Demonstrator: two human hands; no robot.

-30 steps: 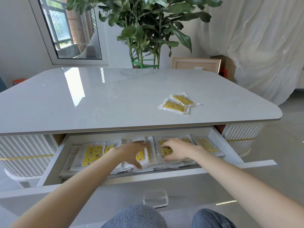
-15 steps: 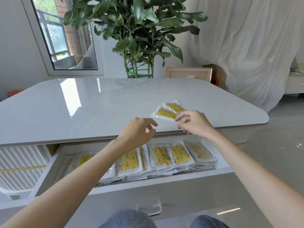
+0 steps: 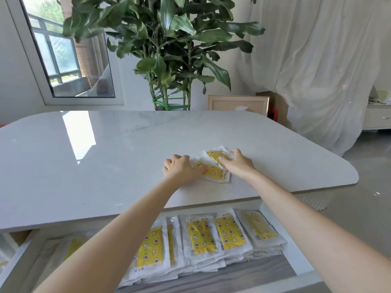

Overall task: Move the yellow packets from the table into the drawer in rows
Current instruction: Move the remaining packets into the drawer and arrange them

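White table — left hand grips near yellow packet, right hand pinches far yellow packet — two total.

Both hands on yellow packets, at the surface's 3 o'clock side.
The left hand grips the near packet, the right hand the far packet.

This looks like a room in a home, probably a living room. A tall leafy house plant stands behind the glossy white bench. Long white curtains hang on the right side. An empty-looking picture frame stands by the wall. The window shows an outside railing, and a low white cabinet stands at the far right.
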